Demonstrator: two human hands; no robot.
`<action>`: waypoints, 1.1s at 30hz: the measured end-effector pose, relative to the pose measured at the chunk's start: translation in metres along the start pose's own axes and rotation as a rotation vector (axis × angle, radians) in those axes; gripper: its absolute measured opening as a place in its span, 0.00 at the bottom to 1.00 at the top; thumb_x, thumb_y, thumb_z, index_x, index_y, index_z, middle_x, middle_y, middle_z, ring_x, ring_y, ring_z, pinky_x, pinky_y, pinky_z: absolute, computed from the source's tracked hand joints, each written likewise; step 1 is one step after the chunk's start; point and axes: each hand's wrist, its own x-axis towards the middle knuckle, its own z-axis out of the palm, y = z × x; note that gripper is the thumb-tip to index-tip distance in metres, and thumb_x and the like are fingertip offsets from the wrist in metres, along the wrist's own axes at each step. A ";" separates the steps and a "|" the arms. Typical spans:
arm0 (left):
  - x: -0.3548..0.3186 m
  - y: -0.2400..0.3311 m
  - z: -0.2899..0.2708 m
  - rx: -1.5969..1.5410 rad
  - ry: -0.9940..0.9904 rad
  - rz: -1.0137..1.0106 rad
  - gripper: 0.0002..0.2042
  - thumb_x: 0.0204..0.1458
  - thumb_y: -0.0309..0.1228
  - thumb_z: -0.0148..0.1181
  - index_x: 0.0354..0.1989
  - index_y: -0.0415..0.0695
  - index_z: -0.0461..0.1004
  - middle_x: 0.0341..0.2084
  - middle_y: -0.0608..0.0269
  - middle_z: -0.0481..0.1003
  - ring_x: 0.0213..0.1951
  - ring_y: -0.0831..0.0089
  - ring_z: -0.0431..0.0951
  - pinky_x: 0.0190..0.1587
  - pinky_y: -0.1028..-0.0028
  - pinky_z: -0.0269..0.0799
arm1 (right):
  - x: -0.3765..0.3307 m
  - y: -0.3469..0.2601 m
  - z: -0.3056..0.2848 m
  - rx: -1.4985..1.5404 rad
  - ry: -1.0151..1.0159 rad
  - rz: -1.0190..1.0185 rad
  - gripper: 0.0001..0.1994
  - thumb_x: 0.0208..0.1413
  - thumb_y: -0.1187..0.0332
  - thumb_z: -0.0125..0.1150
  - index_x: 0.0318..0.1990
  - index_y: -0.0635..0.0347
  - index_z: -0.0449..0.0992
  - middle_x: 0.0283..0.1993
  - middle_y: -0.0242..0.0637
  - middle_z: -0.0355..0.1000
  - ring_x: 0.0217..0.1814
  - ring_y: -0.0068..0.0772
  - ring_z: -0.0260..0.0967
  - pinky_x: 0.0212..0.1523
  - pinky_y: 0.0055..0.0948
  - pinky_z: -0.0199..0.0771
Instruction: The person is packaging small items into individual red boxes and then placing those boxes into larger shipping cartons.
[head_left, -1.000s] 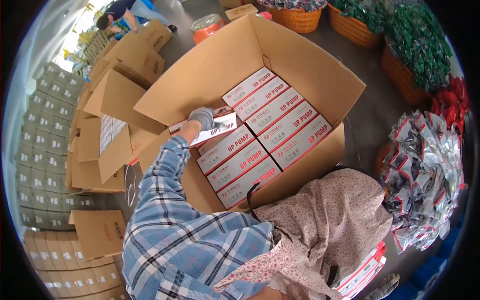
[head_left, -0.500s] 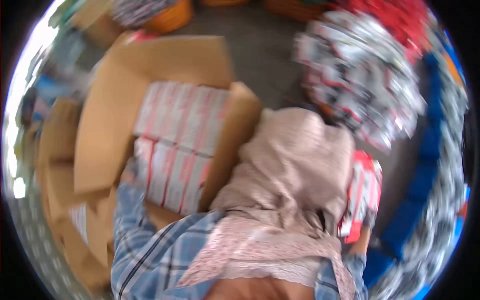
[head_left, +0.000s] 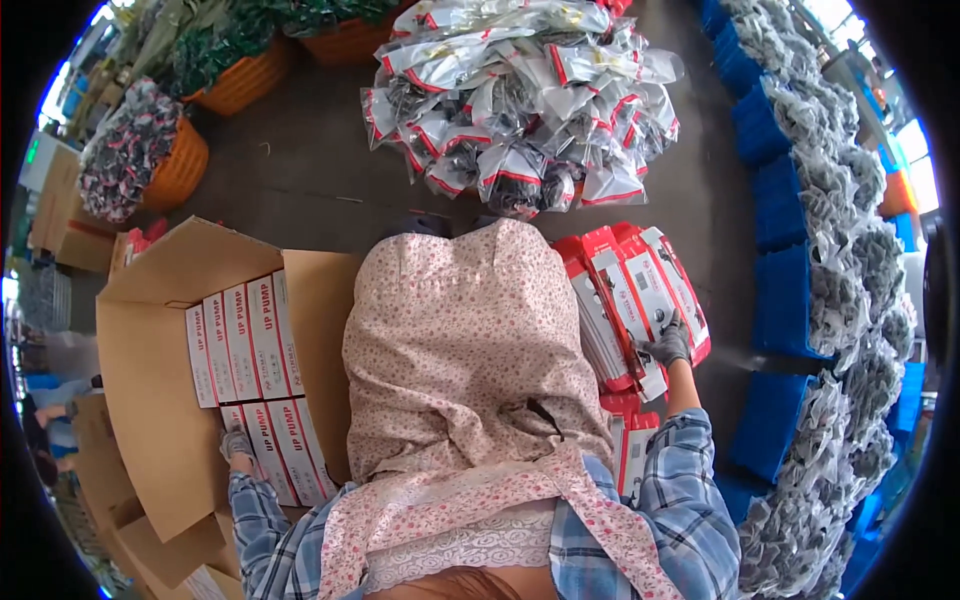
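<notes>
Touching red-and-white cartons [head_left: 640, 285] with the half-curled right hand [head_left: 670, 347], of unclear hold, and packed white boxes [head_left: 287, 440] with the left hand [head_left: 237, 443], of unclear opening and hold.

Head-worn downward fisheye view

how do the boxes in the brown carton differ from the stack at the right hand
The boxes look assembled; the stack looks like flattened card pieces. The boxes sit in rows inside the brown carton; the stack lies outside it, under the right hand. Both show white and red.
</notes>
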 end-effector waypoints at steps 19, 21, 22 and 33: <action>0.071 0.077 0.395 1.192 1.027 1.309 0.18 0.56 0.30 0.55 0.54 0.37 0.67 0.52 0.49 0.68 0.55 0.58 0.67 0.59 0.65 0.60 | 0.046 0.053 -0.041 0.849 0.057 -0.250 0.21 0.47 0.72 0.65 0.50 0.64 0.69 0.42 0.35 0.74 0.39 0.30 0.72 0.40 0.28 0.73; 0.055 0.077 0.414 1.083 0.858 1.393 0.17 0.57 0.27 0.51 0.55 0.39 0.67 0.53 0.50 0.67 0.56 0.57 0.66 0.60 0.66 0.59 | 0.001 -0.017 -0.132 1.157 0.156 -0.313 0.16 0.50 0.74 0.61 0.47 0.64 0.71 0.37 0.33 0.74 0.35 0.26 0.71 0.36 0.25 0.73; 0.055 0.073 0.430 1.059 0.775 1.401 0.16 0.58 0.28 0.49 0.55 0.41 0.68 0.53 0.49 0.67 0.56 0.56 0.66 0.61 0.65 0.58 | -0.026 -0.052 -0.173 1.445 0.137 -0.323 0.14 0.51 0.73 0.61 0.46 0.63 0.72 0.35 0.32 0.74 0.33 0.25 0.71 0.34 0.25 0.73; 0.079 0.034 0.648 0.796 -0.255 0.955 0.26 0.53 0.38 0.61 0.58 0.41 0.64 0.45 0.54 0.72 0.45 0.67 0.71 0.49 0.72 0.68 | -0.199 -0.290 -0.182 0.866 0.391 -1.217 0.26 0.54 0.62 0.60 0.58 0.65 0.64 0.52 0.46 0.64 0.54 0.38 0.64 0.56 0.35 0.64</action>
